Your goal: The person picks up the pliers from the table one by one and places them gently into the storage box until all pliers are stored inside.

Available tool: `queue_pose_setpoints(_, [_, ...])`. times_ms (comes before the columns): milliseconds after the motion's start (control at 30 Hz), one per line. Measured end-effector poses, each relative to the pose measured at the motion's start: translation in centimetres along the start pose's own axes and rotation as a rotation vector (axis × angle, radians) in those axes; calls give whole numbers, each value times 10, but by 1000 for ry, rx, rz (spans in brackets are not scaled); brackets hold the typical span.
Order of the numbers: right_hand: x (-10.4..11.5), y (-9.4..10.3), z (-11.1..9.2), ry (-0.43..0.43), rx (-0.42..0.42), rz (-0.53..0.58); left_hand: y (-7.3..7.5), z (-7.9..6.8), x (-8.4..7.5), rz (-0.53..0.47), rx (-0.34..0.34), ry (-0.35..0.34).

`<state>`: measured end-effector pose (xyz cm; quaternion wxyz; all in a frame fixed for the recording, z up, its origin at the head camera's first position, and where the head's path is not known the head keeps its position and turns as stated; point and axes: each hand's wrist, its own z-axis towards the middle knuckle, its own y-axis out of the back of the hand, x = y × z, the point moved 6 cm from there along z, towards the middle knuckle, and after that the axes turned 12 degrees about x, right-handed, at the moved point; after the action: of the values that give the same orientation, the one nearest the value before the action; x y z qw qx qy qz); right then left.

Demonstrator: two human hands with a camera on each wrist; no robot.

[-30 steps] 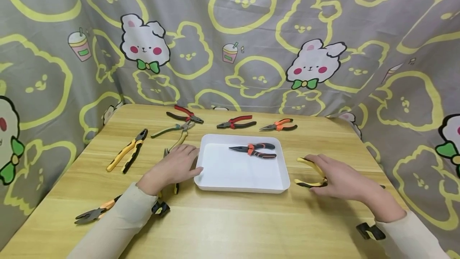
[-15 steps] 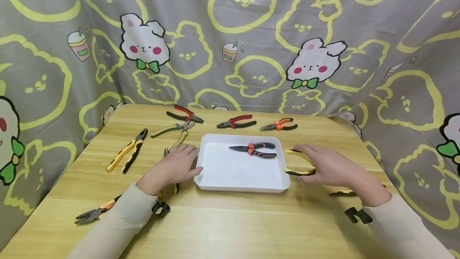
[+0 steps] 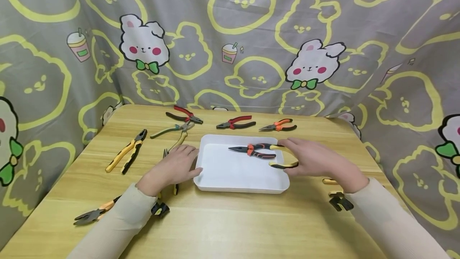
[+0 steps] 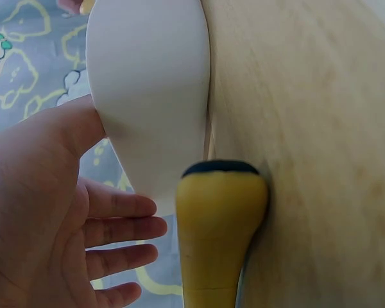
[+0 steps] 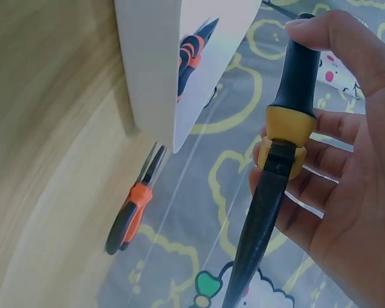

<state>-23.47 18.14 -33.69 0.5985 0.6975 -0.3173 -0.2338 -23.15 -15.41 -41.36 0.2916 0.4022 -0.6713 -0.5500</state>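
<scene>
A white tray (image 3: 230,175) lies mid-table, with long-nose pliers (image 3: 250,150) with black-and-orange handles inside. My left hand (image 3: 174,165) rests at its left side, thumb over the rim and fingers extended along the outside wall, as the left wrist view shows. A yellow handle (image 4: 221,231) of other pliers stands out close to that hand. My right hand (image 3: 316,161) grips yellow-and-black long-nose pliers (image 5: 292,122). Their handle ends reach over the tray's right rim, overlapping the handles of the pliers inside in the head view. In the right wrist view their long dark jaws point away from the tray.
Behind the tray lie two red-and-black pliers (image 3: 232,124) and orange pliers (image 3: 276,126). To the left are green-and-yellow pliers (image 3: 165,132), yellow-and-black pliers (image 3: 122,155) and orange-handled pliers (image 3: 90,216). A yellow handle (image 3: 328,181) shows beside my right forearm. A patterned curtain (image 3: 201,87) encloses the table.
My right hand has moved left with the yellow-and-black pliers, from the table right of the tray to over its right rim. The left hand and the tray have stayed put.
</scene>
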Motion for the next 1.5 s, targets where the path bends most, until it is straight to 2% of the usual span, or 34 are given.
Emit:
queue_pose_setpoints(200, [7, 1, 17, 40, 19, -25, -1, -1, 0, -7, 0, 2])
queue_pose_setpoints(667, [20, -4, 50, 28, 139, -26, -2, -1, 1, -10, -8, 2])
queue_pose_setpoints(1133, [33, -10, 77, 5, 274, 29, -3, 0, 1, -4, -17, -4])
queue_pose_setpoints(1500, [47, -15, 95, 23, 333, 57, -1, 0, 0, -3, -18, -5])
